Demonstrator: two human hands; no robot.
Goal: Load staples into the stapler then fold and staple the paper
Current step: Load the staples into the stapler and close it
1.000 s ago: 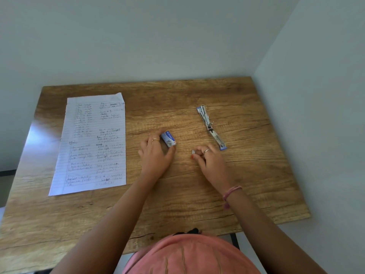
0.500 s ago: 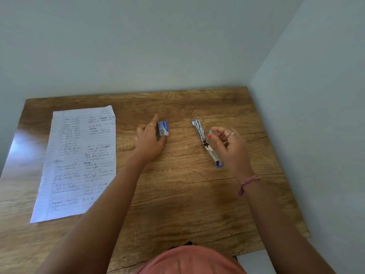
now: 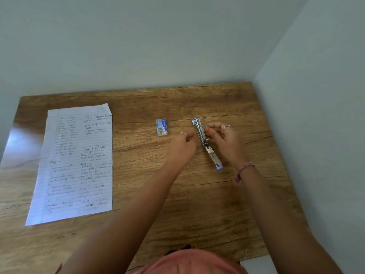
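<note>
Released, staple box (image 3: pixel 162 127) lies alone; both hands (image 3: pixel 224 141) flank opened stapler (image 3: pixel 205 142).

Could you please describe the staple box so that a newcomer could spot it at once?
On the wooden table, look between the handwritten lined paper and the opened stapler. The staple box lies there, beyond the left hand: small, rectangular, blue-and-white, unlike the long metal stapler.

A wooden table (image 3: pixel 197 204) is set into a wall corner. A handwritten sheet of paper (image 3: pixel 75 163) is laid near its left edge. A small box of staples (image 3: pixel 162 127) and an opened stapler (image 3: pixel 207 144) are placed toward its far right corner.
</note>
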